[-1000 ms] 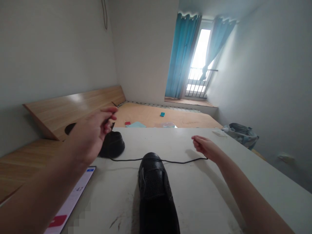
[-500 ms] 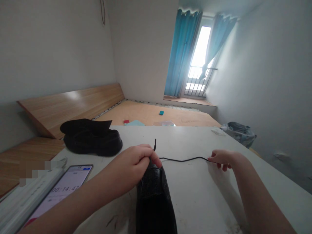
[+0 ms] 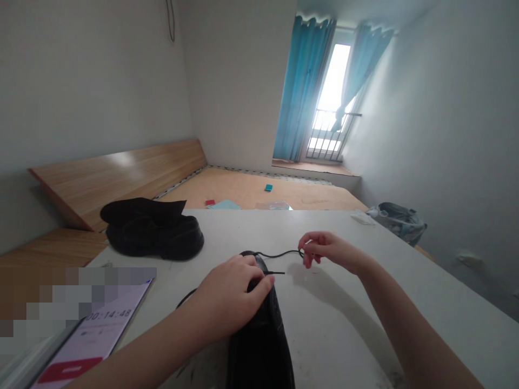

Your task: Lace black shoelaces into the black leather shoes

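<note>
A black leather shoe [image 3: 261, 351] lies lengthwise on the white table in front of me. My left hand [image 3: 239, 289] is closed over its upper part, thumb along the right side, with the fingertips partly hidden. Beside that thumb, a short lace end sticks out to the right. My right hand [image 3: 320, 248] is raised to the right of the shoe, fingers pinched on the black shoelace [image 3: 278, 255], which runs from the shoe's far end. Another bit of lace curves out left of the shoe, behind my left wrist.
A second black shoe [image 3: 156, 232] stands at the table's back left. At the near left lies a phone [image 3: 115, 319] showing a timer, partly blurred out. A small white packet [image 3: 362, 217] is near the right back edge, with a lined bin [image 3: 399, 221] beyond it.
My right hand has moved left, toward the shoe, bringing the lace along and slackening it. My left hand has shifted slightly nearer, and the upright lace end now points right.
</note>
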`<act>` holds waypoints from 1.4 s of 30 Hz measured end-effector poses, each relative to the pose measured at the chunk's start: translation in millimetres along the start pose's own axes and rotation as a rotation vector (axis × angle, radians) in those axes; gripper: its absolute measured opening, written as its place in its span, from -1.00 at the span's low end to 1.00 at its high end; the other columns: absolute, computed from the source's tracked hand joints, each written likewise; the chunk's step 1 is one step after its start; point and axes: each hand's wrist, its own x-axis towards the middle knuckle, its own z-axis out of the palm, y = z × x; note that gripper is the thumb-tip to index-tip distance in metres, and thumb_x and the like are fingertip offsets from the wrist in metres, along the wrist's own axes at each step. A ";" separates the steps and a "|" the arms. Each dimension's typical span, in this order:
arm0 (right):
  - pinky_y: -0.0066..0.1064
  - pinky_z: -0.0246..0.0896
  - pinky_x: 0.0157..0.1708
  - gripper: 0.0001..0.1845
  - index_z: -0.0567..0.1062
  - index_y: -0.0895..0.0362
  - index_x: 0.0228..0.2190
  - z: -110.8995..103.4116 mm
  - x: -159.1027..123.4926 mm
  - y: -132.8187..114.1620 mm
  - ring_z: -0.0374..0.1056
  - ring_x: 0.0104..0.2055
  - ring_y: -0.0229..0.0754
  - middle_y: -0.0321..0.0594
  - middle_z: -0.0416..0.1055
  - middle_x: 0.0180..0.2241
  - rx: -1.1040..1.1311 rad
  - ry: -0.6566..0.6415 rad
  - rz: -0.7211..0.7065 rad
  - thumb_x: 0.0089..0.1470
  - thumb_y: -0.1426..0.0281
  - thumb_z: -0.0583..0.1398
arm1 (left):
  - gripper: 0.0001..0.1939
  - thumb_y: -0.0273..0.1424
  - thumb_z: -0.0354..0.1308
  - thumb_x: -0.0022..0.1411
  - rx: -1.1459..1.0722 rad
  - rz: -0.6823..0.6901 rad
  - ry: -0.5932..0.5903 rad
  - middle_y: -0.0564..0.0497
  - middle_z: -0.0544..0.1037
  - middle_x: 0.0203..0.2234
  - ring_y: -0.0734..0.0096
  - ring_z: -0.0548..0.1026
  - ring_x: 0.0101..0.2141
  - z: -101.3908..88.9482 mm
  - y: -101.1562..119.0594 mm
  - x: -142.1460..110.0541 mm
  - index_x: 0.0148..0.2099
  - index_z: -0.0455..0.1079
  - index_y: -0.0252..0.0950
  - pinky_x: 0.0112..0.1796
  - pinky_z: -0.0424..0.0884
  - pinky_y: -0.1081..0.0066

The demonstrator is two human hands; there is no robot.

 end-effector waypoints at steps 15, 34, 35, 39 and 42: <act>-0.53 0.01 -0.58 -0.82 0.48 0.20 -0.50 52.0 -5.6 -32.1 0.13 -0.59 -0.40 -0.41 0.29 -0.62 0.018 -0.241 -0.078 -0.01 0.33 0.28 | -0.77 -0.28 0.08 0.14 -0.063 -0.049 -0.024 0.01 0.46 -0.40 0.29 0.44 -0.37 7.4 -3.6 8.5 -0.43 0.51 -0.24 -0.36 0.26 0.36; -0.53 -0.09 -0.58 -0.81 0.43 0.20 -0.54 59.3 6.1 -23.0 0.03 -0.56 -0.40 -0.43 0.23 -0.61 0.056 -0.269 -0.207 -0.05 0.34 0.28 | -0.82 -0.25 0.15 0.11 -0.085 -0.073 0.027 0.05 0.50 -0.39 0.30 0.46 -0.38 12.6 -2.0 12.0 -0.37 0.54 -0.17 -0.41 0.20 0.40; -0.53 -0.08 -0.57 -0.78 0.43 0.20 -0.54 59.5 7.2 -21.5 0.04 -0.56 -0.40 -0.43 0.24 -0.61 0.069 -0.273 -0.214 -0.06 0.31 0.30 | -0.82 -0.25 0.14 0.11 -0.087 -0.076 0.034 0.04 0.50 -0.39 0.31 0.45 -0.39 13.5 -1.8 12.0 -0.38 0.54 -0.17 -0.42 0.19 0.40; -0.53 -0.09 -0.59 -0.65 0.45 0.21 -0.51 59.6 10.6 -16.8 0.04 -0.58 -0.40 -0.44 0.22 -0.64 0.104 -0.278 -0.239 -0.09 0.17 0.34 | -0.85 -0.32 0.13 0.11 -0.090 -0.080 0.075 0.04 0.50 -0.39 0.33 0.44 -0.39 17.0 1.2 11.2 -0.42 0.50 -0.21 -0.43 0.19 0.42; -0.52 -0.12 -0.60 -0.58 0.47 0.22 -0.46 56.2 10.4 -17.5 -0.01 -0.59 -0.40 -0.47 0.14 -0.66 0.125 -0.210 -0.282 -0.08 0.09 0.35 | -0.89 -0.40 0.12 0.07 -0.088 -0.066 0.121 0.05 0.49 -0.41 0.33 0.44 -0.37 14.5 3.3 10.1 -0.45 0.45 -0.22 -0.40 0.20 0.41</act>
